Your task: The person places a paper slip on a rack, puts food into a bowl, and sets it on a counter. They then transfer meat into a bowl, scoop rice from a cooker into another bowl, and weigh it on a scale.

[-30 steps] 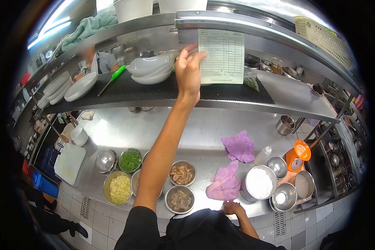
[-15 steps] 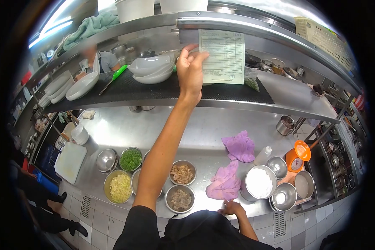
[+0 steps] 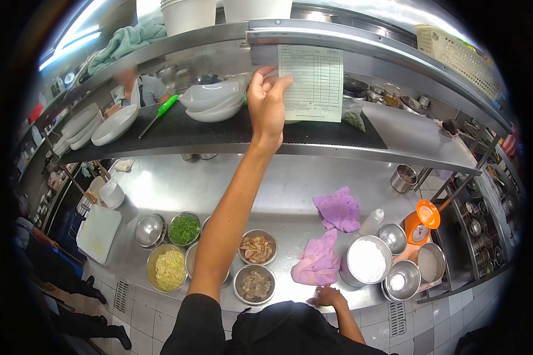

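A white cutting board (image 3: 100, 232) lies at the left end of the steel table (image 3: 290, 177), and above it, near the left end of the shelf (image 3: 432, 133), sits a long white dish (image 3: 116, 125). Along the table's near edge, left of the raised forearm, come a shiny metal bowl (image 3: 150, 230), a bowl of yellow shreds (image 3: 170, 269) and a bowl of chopped greens (image 3: 185, 228). Over these, a green-handled tool (image 3: 168, 106) lies on the shelf, just beside some stacked white bowls (image 3: 213, 100). Just right of the forearm on the table are a bowl of pale greyish pieces (image 3: 256, 285), right by the near edge, and a bowl of brown pieces (image 3: 257, 247) behind it. The left hand (image 3: 266, 106) is up at shelf height, its thumb and fingers grasping the left edge of a pale green paper slip (image 3: 311, 86), which stands upright above the shelf's middle with its top at the overhead rail (image 3: 361, 37). The right hand (image 3: 327, 296) is low at the table's near edge, just beside a pinkish-purple cloth (image 3: 317, 260); whether its fingers are clenched or released, I cannot tell. Farther right are a pot of white powder (image 3: 367, 260), a squeeze bottle (image 3: 372, 222) and, towards the table's right end, an orange scale (image 3: 421, 219).
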A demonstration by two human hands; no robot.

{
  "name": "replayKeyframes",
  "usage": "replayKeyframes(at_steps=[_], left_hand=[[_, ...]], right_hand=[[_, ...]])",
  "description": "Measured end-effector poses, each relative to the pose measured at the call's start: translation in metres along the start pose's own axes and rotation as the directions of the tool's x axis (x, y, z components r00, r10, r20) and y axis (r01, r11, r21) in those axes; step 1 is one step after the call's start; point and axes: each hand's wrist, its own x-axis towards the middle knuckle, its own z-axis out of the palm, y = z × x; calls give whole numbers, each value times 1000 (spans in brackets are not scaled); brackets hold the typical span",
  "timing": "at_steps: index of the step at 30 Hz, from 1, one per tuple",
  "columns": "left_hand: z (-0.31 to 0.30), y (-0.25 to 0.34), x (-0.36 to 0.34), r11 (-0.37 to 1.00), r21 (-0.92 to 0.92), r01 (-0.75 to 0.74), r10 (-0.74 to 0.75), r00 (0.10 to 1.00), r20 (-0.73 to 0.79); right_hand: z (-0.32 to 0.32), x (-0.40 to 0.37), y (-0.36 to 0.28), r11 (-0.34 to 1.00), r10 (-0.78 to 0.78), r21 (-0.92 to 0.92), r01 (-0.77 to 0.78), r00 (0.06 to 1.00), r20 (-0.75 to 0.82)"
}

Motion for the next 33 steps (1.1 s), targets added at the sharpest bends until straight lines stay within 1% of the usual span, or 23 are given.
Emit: replayKeyframes(at_steps=[3,5,7,9,11,18,24,26,27,29,30,31,32,33], left_hand=[[2,-2,-1,999,43,-4,4,1000,4],[5,-4,-1,996,54,-66,68,997,-40],[5,-3,-2,996,67,-59,62,997,-42],[3,-3,-4,996,78,-52,55,998,-43],[-4,-4,-5,1000,10,-20,20,1000,2],[-10,-3,-5,999,50,-3,3,1000,-6],[-7,-6,-4,1000,21,1,-1,1000,-1],[-6,-7,-3,999,-34,-18,18,1000,-8],[-7,-9,-2,999,-33,-6,6,1000,5],[-11,-15,0,996,81,-49,55,996,-73],[-19,-19,4,993,77,-95,101,991,-84],[-24,-23,4,980,169,-106,128,984,-122],[-23,-19,-2,992,126,-27,32,999,-43],[-48,-27,2,994,106,-16,7,997,80]], right_hand=[[2,3,2,1000,-2,-10,2,1000,6],[4,9,5,1000,-4,-17,4,1000,16],[7,13,9,999,-30,11,30,999,26],[6,9,8,1000,-25,17,25,1000,16],[4,6,5,999,-21,26,21,1000,6],[-3,-3,-1,1000,-20,21,19,1000,18],[-5,-9,-2,999,-29,23,29,999,-17],[-1,-9,-2,1000,-12,9,12,999,-53],[1,-10,-2,1000,-9,26,11,999,-53],[7,-11,-5,999,18,-40,-23,991,-135],[6,-13,-5,998,61,28,-58,989,-134],[5,-20,2,990,-41,122,70,973,-229],[-2,-30,13,962,-112,197,190,930,-350],[-31,-60,14,905,-125,305,297,870,-477]])
